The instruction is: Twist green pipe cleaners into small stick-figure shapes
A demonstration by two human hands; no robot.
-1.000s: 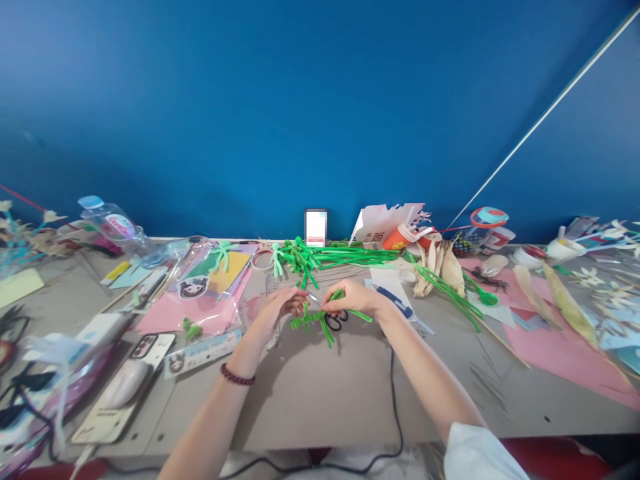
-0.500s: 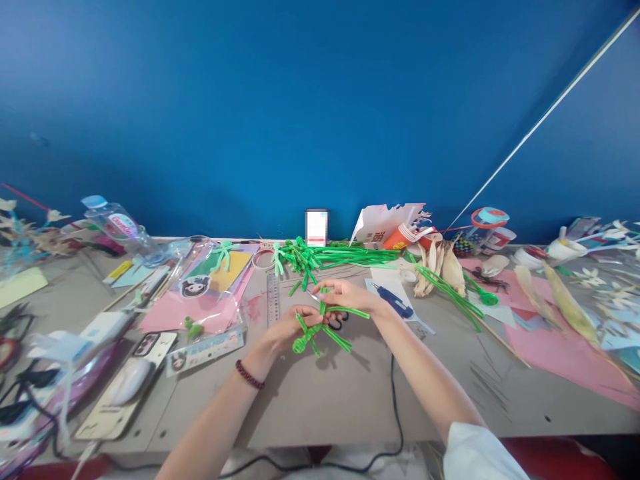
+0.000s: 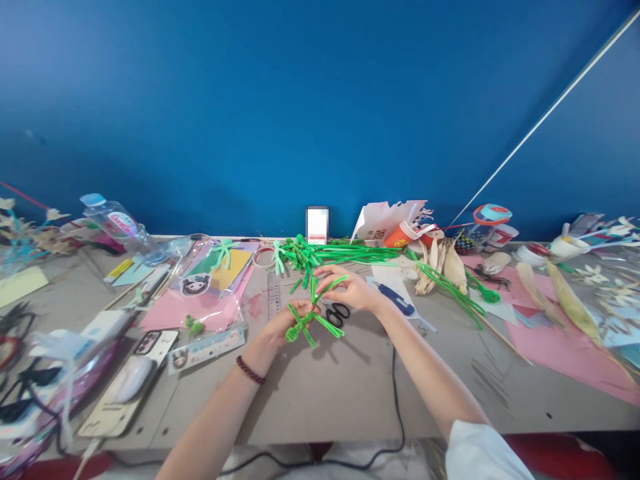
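A bright green pipe-cleaner figure (image 3: 302, 324) with a round coiled end and several limbs is pinched in my left hand (image 3: 281, 325), just above the table. My right hand (image 3: 349, 291) has its fingers curled at the upper strands of the same figure, gripping a pipe cleaner near its tip. One loose strand crosses in front of the right-hand fingers; the thumb is partly hidden. Black-handled scissors (image 3: 337, 314) lie on the table just beyond the figure, below my right hand.
Behind my hands lie a bundle of green pipe cleaners (image 3: 357, 254), a ruler (image 3: 273, 295) and a phone (image 3: 317, 225) propped at the wall. A blue glue gun (image 3: 394, 298) sits to the right, its cord running forward. Pink paper (image 3: 565, 353) and dried husks spread rightward.
Both hands have shifted slightly left and up with the figure. A strand that pointed right now angles upward in front of my right hand, and the scissors show more fully.
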